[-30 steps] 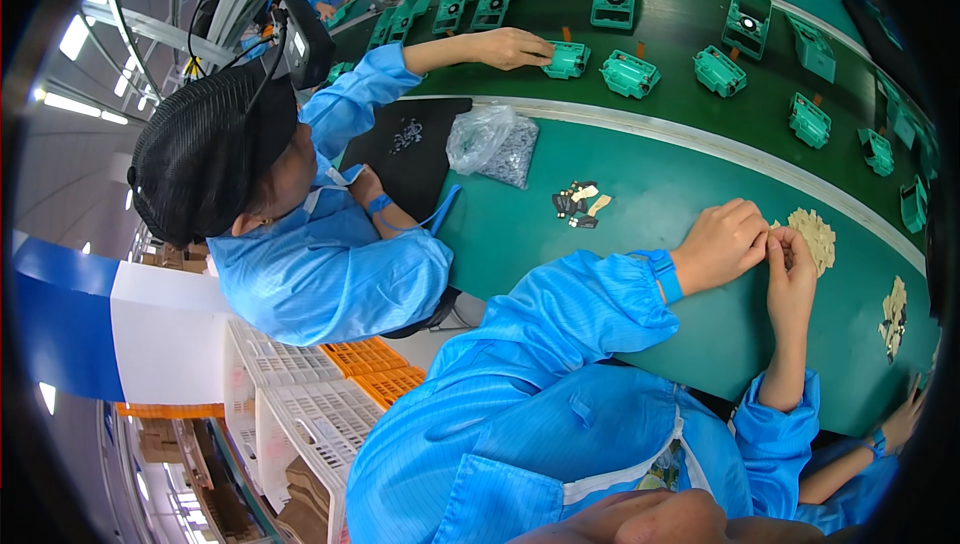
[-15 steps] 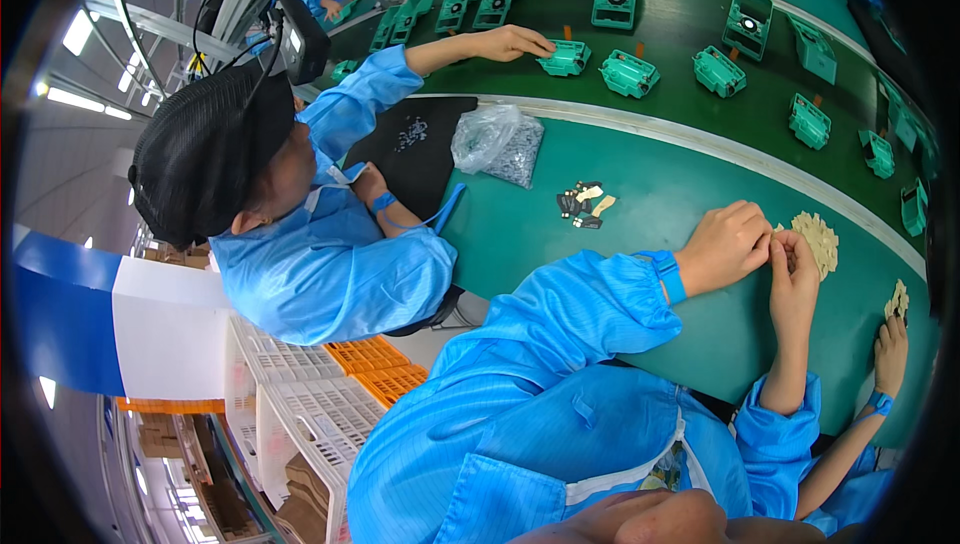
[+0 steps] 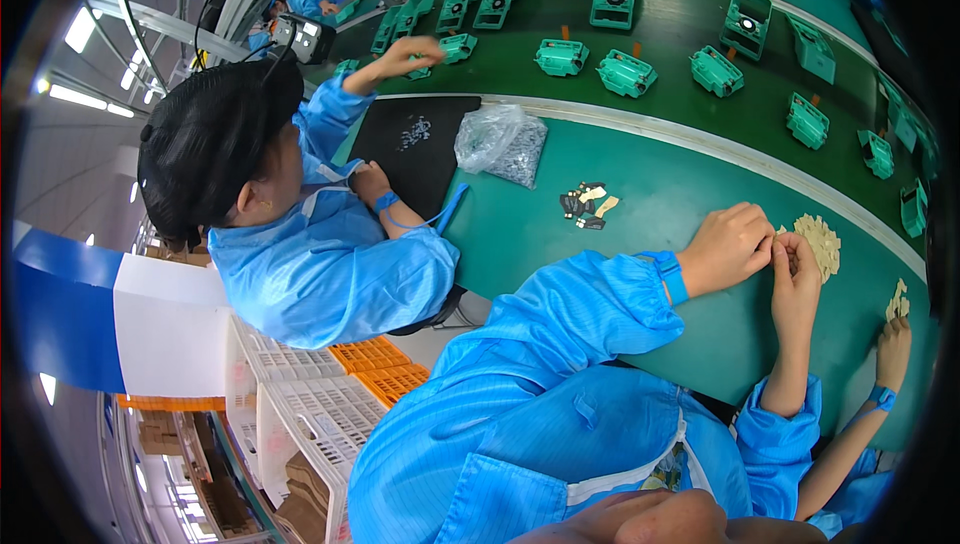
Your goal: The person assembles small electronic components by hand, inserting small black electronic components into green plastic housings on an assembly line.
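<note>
My left hand (image 3: 728, 244), with a blue strap at its wrist, is closed in a pinch over the green tabletop (image 3: 640, 159). Its fingertips meet those of my right hand (image 3: 796, 279), which is pinched too. A sliver of a small cream piece (image 3: 780, 231) shows where the fingers come together; most of it is hidden. Just beyond my right fingers lies a heap of flat cream pieces (image 3: 822, 246). Left of my left hand is a scattered group of small black and cream pieces (image 3: 588, 206).
Beyond a pale rail, a dark green belt carries several green housings (image 3: 627, 74). A co-worker in blue sits left, by a black mat (image 3: 408, 149) and a clear bag of small parts (image 3: 510, 149). At right, another person's hand (image 3: 893, 349) touches cream pieces. White crates (image 3: 320, 414) stand lower left.
The co-worker's hand at left has moved left from one green housing toward another and is blurred. My two hands stay almost still, fingertips together.
</note>
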`<state>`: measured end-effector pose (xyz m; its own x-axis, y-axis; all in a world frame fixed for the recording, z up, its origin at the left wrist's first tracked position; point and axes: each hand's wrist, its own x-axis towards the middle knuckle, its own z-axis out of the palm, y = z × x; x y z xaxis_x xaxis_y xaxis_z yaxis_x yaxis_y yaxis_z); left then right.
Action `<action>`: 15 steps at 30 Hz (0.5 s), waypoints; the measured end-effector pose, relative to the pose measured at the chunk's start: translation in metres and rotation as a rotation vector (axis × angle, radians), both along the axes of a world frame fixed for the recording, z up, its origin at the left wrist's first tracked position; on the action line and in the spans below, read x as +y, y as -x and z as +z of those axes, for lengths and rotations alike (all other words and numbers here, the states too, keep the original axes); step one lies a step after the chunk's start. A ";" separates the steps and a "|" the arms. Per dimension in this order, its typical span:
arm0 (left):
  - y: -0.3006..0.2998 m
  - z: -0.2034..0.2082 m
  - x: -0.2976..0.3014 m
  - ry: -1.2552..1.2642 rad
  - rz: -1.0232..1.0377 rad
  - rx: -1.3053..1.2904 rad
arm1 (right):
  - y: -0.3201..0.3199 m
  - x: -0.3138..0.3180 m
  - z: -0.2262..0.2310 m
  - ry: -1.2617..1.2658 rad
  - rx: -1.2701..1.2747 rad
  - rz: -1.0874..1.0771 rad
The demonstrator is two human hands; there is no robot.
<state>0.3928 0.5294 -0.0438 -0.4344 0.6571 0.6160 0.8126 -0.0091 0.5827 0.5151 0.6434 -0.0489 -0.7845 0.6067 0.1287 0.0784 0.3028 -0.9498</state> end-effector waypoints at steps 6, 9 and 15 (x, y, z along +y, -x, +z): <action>-0.003 0.003 0.000 -0.010 -0.013 0.001 | -0.003 0.002 0.004 -0.002 0.024 0.007; -0.003 -0.002 0.003 -0.002 -0.012 0.002 | -0.003 0.004 0.002 -0.004 0.000 -0.004; -0.004 0.002 0.003 0.014 -0.017 0.001 | -0.004 0.006 0.001 -0.015 0.000 -0.007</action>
